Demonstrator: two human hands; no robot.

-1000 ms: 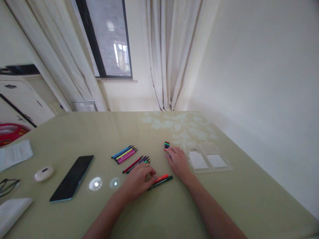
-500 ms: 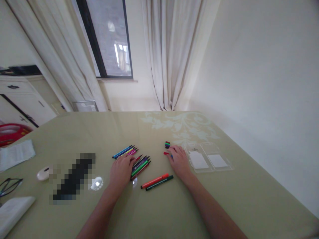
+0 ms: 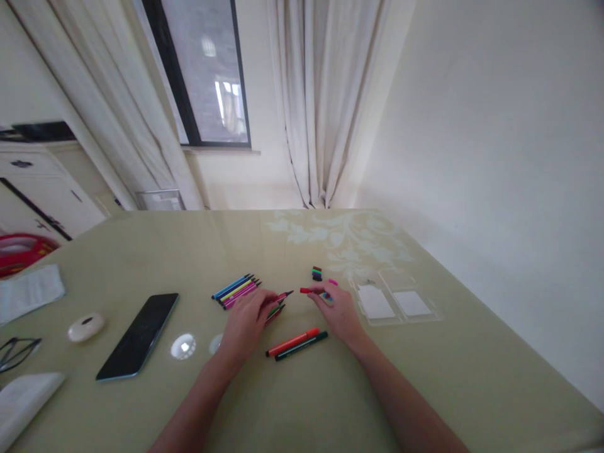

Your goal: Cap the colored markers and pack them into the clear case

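Observation:
My left hand (image 3: pixel 248 318) pinches a red marker (image 3: pixel 283 296) whose bare dark tip points right. Between the fingers of my right hand (image 3: pixel 337 311) is a small red cap (image 3: pixel 305 290), a short gap from that tip. Several uncapped markers (image 3: pixel 237 290), blue, yellow and pink, lie side by side beyond my left hand. Green and dark red markers (image 3: pixel 275 313) show partly under it. Stacked caps (image 3: pixel 316 274) sit beyond my right hand, and a pink cap (image 3: pixel 333 282) and blue ones are beside its fingers. Nearer me lie a capped orange-red marker (image 3: pixel 292 342) and a dark green marker (image 3: pixel 302 346).
An open clear plastic case (image 3: pixel 400 321) with white inserts lies at the right. Leftward are a black phone (image 3: pixel 139 336), a white rounded object (image 3: pixel 85 328), glasses (image 3: pixel 19 352) and papers (image 3: pixel 31 292). A wall borders the table's right side.
My left hand has moved right and lifted the red marker from the group. My right hand has taken up the red cap and shifted it slightly left, towards the marker's tip.

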